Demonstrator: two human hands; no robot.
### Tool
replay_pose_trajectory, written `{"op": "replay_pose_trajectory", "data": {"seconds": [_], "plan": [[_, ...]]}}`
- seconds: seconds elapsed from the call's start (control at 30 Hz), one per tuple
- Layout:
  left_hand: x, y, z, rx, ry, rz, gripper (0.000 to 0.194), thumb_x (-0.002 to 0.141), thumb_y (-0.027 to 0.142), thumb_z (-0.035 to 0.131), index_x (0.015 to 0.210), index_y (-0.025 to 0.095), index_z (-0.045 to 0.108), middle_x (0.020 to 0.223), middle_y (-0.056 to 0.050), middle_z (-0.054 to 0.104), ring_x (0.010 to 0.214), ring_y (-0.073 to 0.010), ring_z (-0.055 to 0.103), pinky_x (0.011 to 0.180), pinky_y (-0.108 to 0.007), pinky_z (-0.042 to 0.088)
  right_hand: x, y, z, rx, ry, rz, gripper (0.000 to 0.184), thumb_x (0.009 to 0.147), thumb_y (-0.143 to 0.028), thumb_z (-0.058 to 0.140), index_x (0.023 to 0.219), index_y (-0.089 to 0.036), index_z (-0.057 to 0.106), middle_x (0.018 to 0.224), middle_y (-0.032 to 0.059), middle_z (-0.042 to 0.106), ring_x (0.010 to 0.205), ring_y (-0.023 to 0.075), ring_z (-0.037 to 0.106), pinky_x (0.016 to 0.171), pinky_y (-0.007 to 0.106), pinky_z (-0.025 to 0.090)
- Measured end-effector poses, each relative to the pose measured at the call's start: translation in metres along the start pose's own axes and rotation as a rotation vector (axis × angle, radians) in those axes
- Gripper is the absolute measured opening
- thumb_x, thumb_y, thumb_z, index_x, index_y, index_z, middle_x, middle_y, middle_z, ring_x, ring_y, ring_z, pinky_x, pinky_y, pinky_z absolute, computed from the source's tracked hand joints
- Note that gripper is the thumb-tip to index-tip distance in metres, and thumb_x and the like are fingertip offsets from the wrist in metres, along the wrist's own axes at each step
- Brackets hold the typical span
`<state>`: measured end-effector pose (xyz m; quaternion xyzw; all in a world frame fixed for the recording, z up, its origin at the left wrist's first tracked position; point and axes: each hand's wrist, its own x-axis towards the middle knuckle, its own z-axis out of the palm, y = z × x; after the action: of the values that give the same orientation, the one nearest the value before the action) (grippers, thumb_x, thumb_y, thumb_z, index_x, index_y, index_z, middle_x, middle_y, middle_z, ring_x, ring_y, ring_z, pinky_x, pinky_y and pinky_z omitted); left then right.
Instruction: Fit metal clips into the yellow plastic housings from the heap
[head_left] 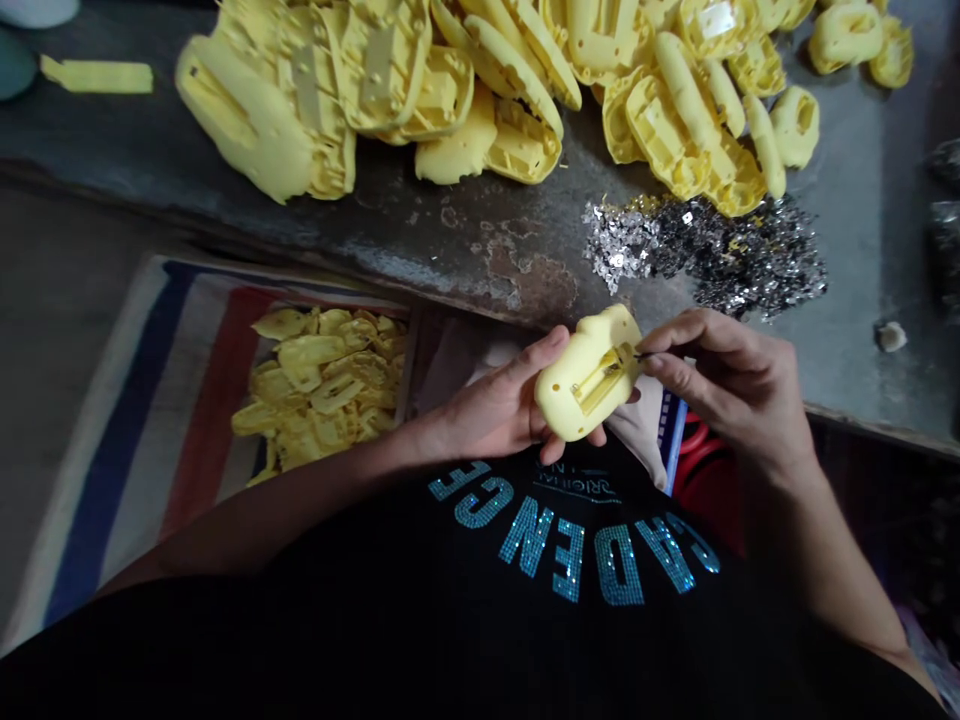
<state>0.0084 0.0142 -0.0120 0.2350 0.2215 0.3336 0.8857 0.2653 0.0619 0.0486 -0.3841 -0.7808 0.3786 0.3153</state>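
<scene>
The left hand (487,400) cups a pale yellow moulded plastic shell (566,405) firmly in its palm, holding it steady, while the right hand (724,385) pinches a thin dark pointed tool (643,355) tightly, its tip just at the shell's recessed slot (604,375).

The only view comes from a camera worn on the person's head, high above the chest and tilted forward and steeply down. A black T-shirt with teal sequin lettering (570,560) fills the bottom edge, closest to the lens, its letters upside down. The left hand (495,395) and right hand (731,385) reach in from the lower part of the frame and meet just below its centre, fairly near, with a pale yellow moulded plastic piece (589,375) and a thin dark tool (643,355) between them. Farther off, a worn grey metal surface (450,240) crosses the upper half, and the top edge cuts off a heap of yellow moulded plastic parts (450,90).
</scene>
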Motion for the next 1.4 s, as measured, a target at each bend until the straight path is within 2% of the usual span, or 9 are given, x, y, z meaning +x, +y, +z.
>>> {"op": "replay_pose_trajectory", "data": {"seconds": [0.17, 0.27, 0.47, 0.7, 0.93, 1.07, 1.17, 1.27, 1.4], "plan": [[0.001, 0.000, 0.005, 0.008, -0.050, -0.011, 0.093, 0.101, 0.084, 0.078, 0.167, 0.021, 0.063, 0.113, -0.014, 0.087, 0.080, -0.0237, 0.086, 0.046, -0.019, 0.056, 0.007, -0.012, -0.003, -0.109, -0.064, -0.054, 0.008, 0.112, -0.027, 0.077, 0.114, -0.030, 0.084, 0.107, 0.0040, 0.089, 0.093, 0.0239, 0.084, 0.087, 0.041, 0.071], [0.001, -0.001, 0.007, 0.020, -0.039, -0.002, 0.094, 0.099, 0.085, 0.080, 0.165, 0.019, 0.064, 0.105, -0.011, 0.085, 0.081, -0.0244, 0.085, 0.045, -0.019, 0.056, 0.008, -0.016, -0.006, -0.172, -0.094, -0.065, 0.008, 0.110, -0.025, 0.077, 0.115, -0.029, 0.081, 0.103, 0.0025, 0.088, 0.085, 0.0214, 0.082, 0.079, 0.037, 0.069], [-0.002, -0.003, 0.013, 0.069, 0.000, 0.019, 0.084, 0.098, 0.085, 0.082, 0.156, 0.025, 0.072, 0.109, -0.012, 0.086, 0.083, -0.0257, 0.085, 0.046, -0.019, 0.053, 0.014, -0.022, -0.012, -0.246, -0.139, -0.030, 0.006, 0.106, -0.033, 0.078, 0.109, -0.030, 0.074, 0.099, -0.0004, 0.086, 0.073, 0.0181, 0.075, 0.070, 0.034, 0.066], [-0.003, -0.008, 0.017, 0.074, 0.031, 0.081, 0.083, 0.097, 0.083, 0.087, 0.155, 0.027, 0.068, 0.112, -0.008, 0.084, 0.083, -0.0243, 0.087, 0.046, -0.019, 0.057, 0.025, -0.034, -0.015, -0.313, -0.184, -0.052, 0.013, 0.097, -0.020, 0.075, 0.101, -0.030, 0.067, 0.095, -0.0033, 0.084, 0.071, 0.0150, 0.076, 0.069, 0.029, 0.064], [-0.002, -0.011, 0.012, 0.020, 0.025, 0.067, 0.076, 0.100, 0.082, 0.085, 0.148, 0.025, 0.071, 0.122, -0.012, 0.087, 0.087, -0.0254, 0.089, 0.048, -0.020, 0.059, 0.012, -0.026, -0.005, -0.278, -0.051, 0.017, 0.018, 0.100, -0.023, 0.080, 0.096, -0.030, 0.064, 0.083, -0.0048, 0.081, 0.065, 0.0166, 0.075, 0.059, 0.031, 0.055], [0.000, -0.012, 0.008, -0.033, -0.004, 0.046, 0.082, 0.100, 0.079, 0.085, 0.156, 0.021, 0.068, 0.113, -0.013, 0.087, 0.087, -0.0267, 0.088, 0.048, -0.022, 0.060, -0.008, -0.020, 0.004, -0.300, 0.085, 0.020, 0.014, 0.103, -0.026, 0.085, 0.101, -0.032, 0.072, 0.091, -0.0030, 0.086, 0.071, 0.0198, 0.079, 0.061, 0.034, 0.060], [0.001, -0.011, 0.007, -0.059, -0.030, 0.029, 0.083, 0.100, 0.078, 0.084, 0.157, 0.020, 0.068, 0.104, -0.011, 0.086, 0.084, -0.0267, 0.087, 0.048, -0.022, 0.060, -0.020, -0.018, 0.011, -0.412, 0.151, -0.064, 0.014, 0.108, -0.020, 0.080, 0.112, -0.033, 0.079, 0.100, 0.0001, 0.089, 0.082, 0.0226, 0.084, 0.068, 0.036, 0.065], [0.002, -0.011, 0.006, -0.071, -0.058, 0.021, 0.085, 0.100, 0.081, 0.082, 0.157, 0.019, 0.068, 0.098, -0.010, 0.085, 0.079, -0.0254, 0.086, 0.048, -0.022, 0.059, -0.026, -0.015, 0.018, -0.546, 0.121, -0.219, 0.028, 0.113, -0.012, 0.072, 0.129, -0.033, 0.080, 0.118, 0.0059, 0.092, 0.096, 0.0260, 0.086, 0.082, 0.042, 0.068], [0.003, -0.013, 0.006, -0.074, -0.069, 0.034, 0.084, 0.100, 0.081, 0.083, 0.153, 0.018, 0.068, 0.097, -0.010, 0.085, 0.078, -0.0248, 0.085, 0.048, -0.021, 0.060, -0.030, -0.010, 0.023, -0.671, 0.106, -0.344, 0.040, 0.112, -0.011, 0.072, 0.143, -0.035, 0.079, 0.130, 0.0092, 0.091, 0.097, 0.0284, 0.084, 0.084, 0.047, 0.066]]}}
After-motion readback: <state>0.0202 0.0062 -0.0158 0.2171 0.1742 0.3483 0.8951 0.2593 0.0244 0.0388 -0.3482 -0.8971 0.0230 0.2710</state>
